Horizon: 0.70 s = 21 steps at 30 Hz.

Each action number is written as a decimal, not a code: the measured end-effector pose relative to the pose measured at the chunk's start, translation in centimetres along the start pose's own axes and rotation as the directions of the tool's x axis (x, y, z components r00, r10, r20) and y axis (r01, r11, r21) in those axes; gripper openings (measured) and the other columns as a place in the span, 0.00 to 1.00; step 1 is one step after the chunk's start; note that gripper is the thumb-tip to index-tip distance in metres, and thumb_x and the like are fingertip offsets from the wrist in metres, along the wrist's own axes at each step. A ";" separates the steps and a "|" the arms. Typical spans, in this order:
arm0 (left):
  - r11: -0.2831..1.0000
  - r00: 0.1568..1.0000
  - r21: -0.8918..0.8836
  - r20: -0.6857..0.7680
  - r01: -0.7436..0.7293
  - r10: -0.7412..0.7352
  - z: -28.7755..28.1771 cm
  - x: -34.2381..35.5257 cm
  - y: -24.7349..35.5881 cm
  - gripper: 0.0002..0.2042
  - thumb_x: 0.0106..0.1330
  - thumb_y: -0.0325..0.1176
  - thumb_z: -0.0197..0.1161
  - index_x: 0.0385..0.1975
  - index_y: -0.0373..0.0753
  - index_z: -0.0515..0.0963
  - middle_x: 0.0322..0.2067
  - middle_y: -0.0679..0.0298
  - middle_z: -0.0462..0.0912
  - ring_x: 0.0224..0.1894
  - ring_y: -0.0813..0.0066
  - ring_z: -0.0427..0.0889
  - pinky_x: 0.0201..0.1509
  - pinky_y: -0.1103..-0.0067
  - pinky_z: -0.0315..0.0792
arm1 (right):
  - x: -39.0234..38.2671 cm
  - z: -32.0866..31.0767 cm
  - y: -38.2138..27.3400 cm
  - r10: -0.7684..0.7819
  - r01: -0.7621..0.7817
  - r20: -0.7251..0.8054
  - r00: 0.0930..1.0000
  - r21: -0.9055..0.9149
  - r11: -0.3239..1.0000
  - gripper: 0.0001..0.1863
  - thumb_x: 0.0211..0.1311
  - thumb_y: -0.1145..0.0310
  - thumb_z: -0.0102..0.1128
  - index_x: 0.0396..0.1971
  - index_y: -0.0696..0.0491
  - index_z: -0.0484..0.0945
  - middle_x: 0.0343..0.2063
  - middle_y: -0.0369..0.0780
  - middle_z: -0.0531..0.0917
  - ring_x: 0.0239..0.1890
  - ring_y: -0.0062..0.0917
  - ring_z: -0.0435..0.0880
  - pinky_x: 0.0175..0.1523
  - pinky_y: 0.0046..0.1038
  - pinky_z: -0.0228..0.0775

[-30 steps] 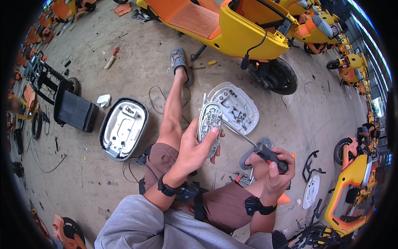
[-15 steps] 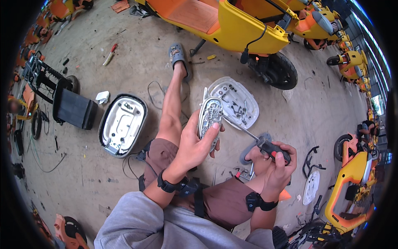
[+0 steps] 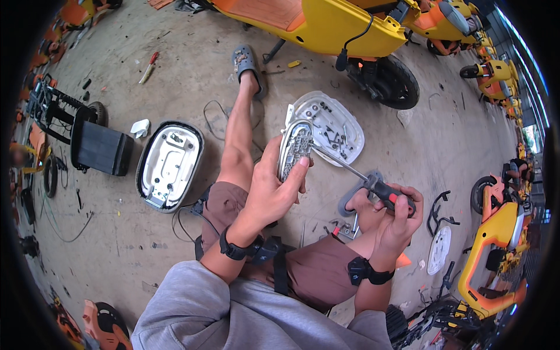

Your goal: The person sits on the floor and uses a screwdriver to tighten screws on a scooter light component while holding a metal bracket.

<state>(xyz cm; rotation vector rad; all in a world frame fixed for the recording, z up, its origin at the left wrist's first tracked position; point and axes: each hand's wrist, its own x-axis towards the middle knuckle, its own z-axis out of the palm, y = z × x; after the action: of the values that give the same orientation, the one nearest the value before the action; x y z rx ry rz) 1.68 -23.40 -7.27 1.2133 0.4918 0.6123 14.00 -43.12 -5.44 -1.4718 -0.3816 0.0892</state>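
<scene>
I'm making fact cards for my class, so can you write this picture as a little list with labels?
Left hand: hand gripping a grey metal part
Right hand: hand holding a screwdriver, shaft toward the part
Floor: white tray with screws; white shell, dark rim
Ahead: yellow-and-orange scooter

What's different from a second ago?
The view shifted: the white tray sits higher in the picture. The right hand and screwdriver handle also moved slightly right. Nothing was taken up or let go: the left hand still holds the silvery part, the screwdriver's tip by that part's right edge.
</scene>
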 end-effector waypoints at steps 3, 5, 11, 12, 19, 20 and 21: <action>0.999 1.000 0.032 -0.005 -0.014 0.014 -0.1 0.0 -0.2 0.19 0.71 0.32 0.59 0.56 0.31 0.65 0.31 0.64 0.82 0.21 0.84 0.78 0.18 0.85 0.70 | -0.1 0.4 -0.7 0.060 -0.062 0.037 0.998 0.054 0.997 0.18 0.66 0.63 0.59 0.45 0.62 0.70 0.30 0.47 0.82 0.29 0.27 0.80 0.43 0.29 0.74; 0.998 1.000 0.053 -0.004 -0.020 0.020 -0.2 0.0 -0.2 0.19 0.71 0.33 0.60 0.55 0.31 0.66 0.30 0.65 0.82 0.21 0.84 0.78 0.18 0.85 0.70 | -0.2 0.8 -1.0 0.096 -0.096 -0.022 0.995 0.012 0.995 0.18 0.68 0.62 0.58 0.44 0.62 0.70 0.27 0.46 0.82 0.28 0.27 0.79 0.41 0.28 0.74; 0.995 0.999 0.094 0.042 -0.025 0.022 -0.3 0.0 -0.5 0.20 0.70 0.33 0.61 0.55 0.30 0.66 0.29 0.64 0.82 0.22 0.82 0.80 0.21 0.84 0.72 | 0.5 1.5 -1.6 0.234 -0.224 -0.079 0.969 0.113 0.968 0.17 0.73 0.59 0.54 0.42 0.61 0.70 0.22 0.45 0.80 0.22 0.28 0.78 0.33 0.29 0.73; 0.995 0.999 0.096 0.049 -0.027 0.022 -0.3 0.0 -0.6 0.20 0.70 0.32 0.62 0.55 0.30 0.66 0.29 0.64 0.82 0.22 0.82 0.80 0.21 0.83 0.73 | 0.7 1.6 -1.7 0.267 -0.254 -0.070 0.961 0.156 0.955 0.17 0.73 0.59 0.54 0.41 0.61 0.70 0.21 0.45 0.79 0.21 0.29 0.78 0.31 0.30 0.73; 0.997 0.994 0.073 0.106 -0.014 0.007 -0.5 0.0 -0.6 0.20 0.70 0.33 0.61 0.56 0.30 0.66 0.32 0.63 0.83 0.24 0.82 0.81 0.22 0.84 0.74 | 1.6 0.7 0.3 0.380 -0.349 -0.066 0.923 0.276 0.895 0.18 0.72 0.56 0.56 0.38 0.59 0.72 0.19 0.45 0.79 0.18 0.29 0.78 0.23 0.32 0.72; 0.998 0.994 0.059 0.112 -0.009 0.003 -0.5 0.0 -0.5 0.20 0.70 0.33 0.61 0.56 0.31 0.66 0.33 0.62 0.83 0.24 0.82 0.81 0.22 0.84 0.74 | 1.7 0.5 0.6 0.383 -0.355 -0.053 0.922 0.277 0.893 0.18 0.72 0.55 0.56 0.38 0.59 0.72 0.19 0.44 0.79 0.17 0.29 0.79 0.23 0.31 0.72; 0.999 0.993 0.051 0.120 0.000 -0.006 -0.5 0.0 -0.5 0.19 0.70 0.33 0.61 0.56 0.31 0.66 0.33 0.62 0.83 0.24 0.82 0.81 0.22 0.84 0.74 | 1.8 0.4 0.8 0.385 -0.360 -0.041 0.922 0.276 0.891 0.18 0.72 0.55 0.56 0.37 0.58 0.73 0.19 0.44 0.80 0.17 0.28 0.79 0.22 0.31 0.73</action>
<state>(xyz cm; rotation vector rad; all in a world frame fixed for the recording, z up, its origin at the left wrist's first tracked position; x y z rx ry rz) 1.45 -23.13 -7.89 1.2896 0.4105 0.5231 15.74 -42.17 -5.82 -1.2616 -0.0013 0.3647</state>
